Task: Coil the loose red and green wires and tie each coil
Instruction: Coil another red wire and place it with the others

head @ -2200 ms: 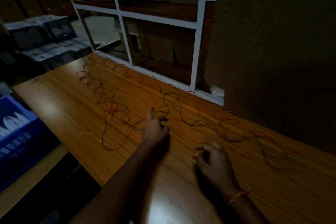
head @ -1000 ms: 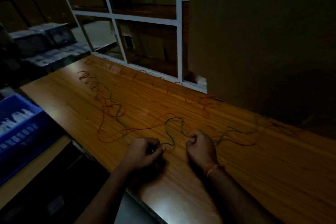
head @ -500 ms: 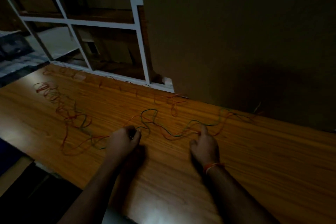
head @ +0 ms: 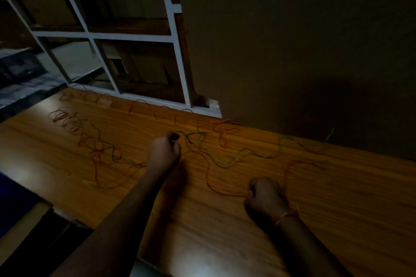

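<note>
Red wire (head: 221, 192) & green wire (head: 238, 156) sprawl loose on table (head: 337, 209); no coils yet. Left hand (head: 164, 153), right hand (head: 265, 197) each pinch wire.

light: dim | wooden table (head: 337, 198) | white window frame (head: 177, 56) | dark wall (head: 304, 40)

Wire ends (head: 173, 138) inside curled fingers
</note>
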Tool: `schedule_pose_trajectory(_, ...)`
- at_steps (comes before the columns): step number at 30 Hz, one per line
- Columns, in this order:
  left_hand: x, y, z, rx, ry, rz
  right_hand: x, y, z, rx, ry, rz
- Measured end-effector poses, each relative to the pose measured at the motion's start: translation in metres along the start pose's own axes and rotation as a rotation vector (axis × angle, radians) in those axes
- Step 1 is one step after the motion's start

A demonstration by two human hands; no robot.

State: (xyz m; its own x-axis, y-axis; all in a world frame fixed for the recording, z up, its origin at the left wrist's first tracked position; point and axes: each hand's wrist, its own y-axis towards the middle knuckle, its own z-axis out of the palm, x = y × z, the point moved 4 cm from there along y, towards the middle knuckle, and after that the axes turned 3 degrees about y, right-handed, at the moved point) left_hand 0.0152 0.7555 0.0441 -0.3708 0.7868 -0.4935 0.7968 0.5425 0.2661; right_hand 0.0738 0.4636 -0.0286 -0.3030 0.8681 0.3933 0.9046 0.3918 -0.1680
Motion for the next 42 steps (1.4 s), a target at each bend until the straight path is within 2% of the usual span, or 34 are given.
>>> schedule_pose_trajectory(5, 0.002, 0.034, 0.012, 0.112, 0.039, 0.034, -0.017, -0.005, -0.003, 0.232, -0.052, -0.058)
schedule_pose_trajectory(9, 0.005, 0.046, 0.020, 0.238, 0.090, 0.056, -0.036, -0.011, -0.020, 0.288, -0.048, -0.077)
schedule_pose_trajectory(13, 0.012, 0.031, 0.034, 0.351, 0.062, 0.080, -0.056, -0.011, -0.031, 0.125, 0.041, 0.028)
schedule_pose_trajectory(17, 0.021, 0.003, 0.051, 0.408, -0.116, 0.023, -0.059, -0.019, -0.030, -0.029, 0.364, 0.102)
schedule_pose_trajectory(19, 0.019, -0.012, 0.061, 0.507, -0.252, -0.020, -0.057, -0.021, -0.028, -0.098, 0.562, 0.091)
schedule_pose_trajectory(21, 0.025, -0.029, 0.060, 0.529, -0.236, -0.030, -0.040, -0.024, -0.028, -0.117, 0.656, -0.014)
schedule_pose_trajectory(24, 0.033, -0.033, 0.061, 0.366, -0.246, -0.068, -0.015, -0.029, -0.044, -0.193, 0.744, -0.195)
schedule_pose_trajectory(28, 0.045, -0.033, 0.037, -0.017, -0.088, -0.177, 0.001, -0.031, -0.066, -0.305, 0.771, -0.386)
schedule_pose_trajectory(30, 0.047, -0.029, 0.029, -0.024, -0.042, -0.191, 0.005, -0.034, -0.078, -0.339, 0.895, -0.427)
schedule_pose_trajectory(32, 0.051, -0.023, 0.028, 0.114, 0.016, -0.185, 0.006, -0.035, -0.088, -0.365, 1.044, -0.453)
schedule_pose_trajectory(34, 0.056, -0.022, 0.029, 0.181, 0.062, -0.137, 0.009, -0.037, -0.097, -0.366, 1.149, -0.485)
schedule_pose_trajectory(36, 0.054, -0.026, 0.024, 0.106, 0.040, -0.109, 0.009, -0.038, -0.103, -0.382, 1.212, -0.478)
schedule_pose_trajectory(38, 0.048, -0.034, 0.015, -0.055, -0.014, -0.099, 0.004, -0.038, -0.103, -0.413, 1.209, -0.436)
schedule_pose_trajectory(40, 0.043, -0.048, 0.003, -0.212, -0.022, -0.094, -0.003, -0.038, -0.096, -0.447, 1.119, -0.377)
schedule_pose_trajectory(42, 0.044, -0.064, -0.004, -0.300, 0.009, -0.112, -0.008, -0.037, -0.085, -0.425, 1.018, -0.300)
